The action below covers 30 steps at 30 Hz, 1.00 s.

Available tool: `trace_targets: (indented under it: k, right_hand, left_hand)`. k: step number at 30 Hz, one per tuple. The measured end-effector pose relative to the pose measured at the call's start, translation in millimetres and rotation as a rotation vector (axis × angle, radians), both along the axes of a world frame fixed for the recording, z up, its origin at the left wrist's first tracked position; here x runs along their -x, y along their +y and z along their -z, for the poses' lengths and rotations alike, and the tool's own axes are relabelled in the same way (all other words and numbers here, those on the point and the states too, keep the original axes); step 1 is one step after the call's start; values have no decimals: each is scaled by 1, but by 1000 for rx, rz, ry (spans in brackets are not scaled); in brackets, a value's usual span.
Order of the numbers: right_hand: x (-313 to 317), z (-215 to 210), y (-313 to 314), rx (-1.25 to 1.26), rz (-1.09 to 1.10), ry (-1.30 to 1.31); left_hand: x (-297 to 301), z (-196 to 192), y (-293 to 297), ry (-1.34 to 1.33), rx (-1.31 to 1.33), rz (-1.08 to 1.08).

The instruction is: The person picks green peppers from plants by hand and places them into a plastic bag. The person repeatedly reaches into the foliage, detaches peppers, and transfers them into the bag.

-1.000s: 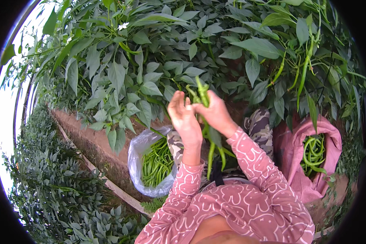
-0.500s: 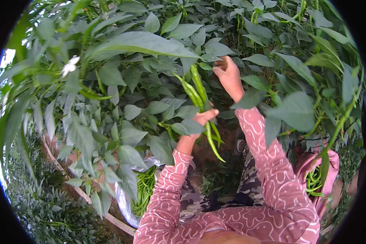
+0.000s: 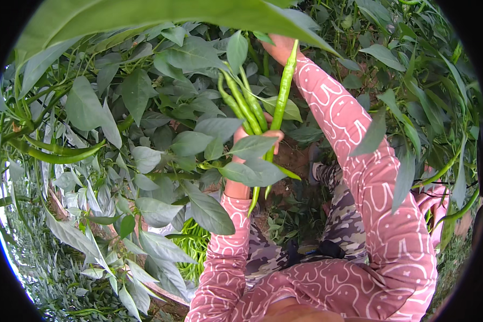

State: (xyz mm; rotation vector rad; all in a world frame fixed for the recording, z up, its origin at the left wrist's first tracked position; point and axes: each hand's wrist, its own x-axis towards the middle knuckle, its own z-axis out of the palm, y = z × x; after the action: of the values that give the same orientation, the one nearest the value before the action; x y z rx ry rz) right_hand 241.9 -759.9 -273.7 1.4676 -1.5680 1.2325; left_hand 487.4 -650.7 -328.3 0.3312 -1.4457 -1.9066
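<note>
My left hand (image 3: 240,135), partly covered by pepper leaves, is closed around a bunch of long green chili peppers (image 3: 246,104). Their upper ends fan out above the fingers, and thin tips hang below the hand. One long chili pepper (image 3: 285,83) stands apart on the right side of the bunch, its lower part at my left fingers. My right hand (image 3: 278,49) reaches up into the foliage, past that pepper's top. A large blurred leaf (image 3: 161,17) close to the camera and other leaves hide its fingers.
Dense pepper plants surround my arms, with green peppers (image 3: 64,153) hanging at the left. A heap of picked peppers (image 3: 188,249) lies in a pale bag at my lower left. A pink bag (image 3: 437,201) is at my right, partly behind leaves. My camouflage-clad legs (image 3: 346,228) are below.
My right hand has moved up and slightly left, deeper into the leaves. More peppers now stick up from my left hand. The view has shifted, and a large leaf crosses the top.
</note>
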Motion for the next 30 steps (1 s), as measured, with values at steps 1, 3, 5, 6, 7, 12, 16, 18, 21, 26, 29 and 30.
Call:
trace_targets:
  k: [1, 3, 5, 6, 7, 12, 16, 18, 21, 26, 29, 30]
  right_hand:
    - [-1, -7, 2, -170, 79, -119]
    - [-4, -22, 5, -463, 210, -329]
    - [-7, -36, 9, -530, 220, -255]
    - [-7, -43, 11, -560, 223, -211]
    - [-7, -49, 14, -552, 217, -148]
    - [25, -130, 38, -619, -179, -41]
    - [22, -154, 94, -861, -164, -187]
    - [-12, -126, 106, -723, -303, -17]
    - [-75, -50, 116, -290, -521, -554]
    - [-87, 19, 85, -111, -944, -1469]
    - [-68, 28, 52, -246, -391, -1050]
    - [-67, 29, 43, -222, -439, -869]
  left_hand:
    - [0, -1, 5, -69, 32, 16]
    - [4, -3, 12, -200, -1, 70]
    - [10, 0, 19, -240, 88, 49]
    - [11, 2, 23, -267, 141, 22]
    - [15, 6, 27, -253, 81, -5]
    - [16, 18, 32, -60, -139, 75]
    - [17, 18, 25, 138, -223, -25]
    - [17, 18, 22, 258, -303, -82]
    - [16, 21, 21, 196, -201, -94]
    - [3, 30, 8, -3, -136, 36]
    - [-16, 36, -20, 107, -308, 84]
    - [-31, 37, -28, 115, -359, 122]
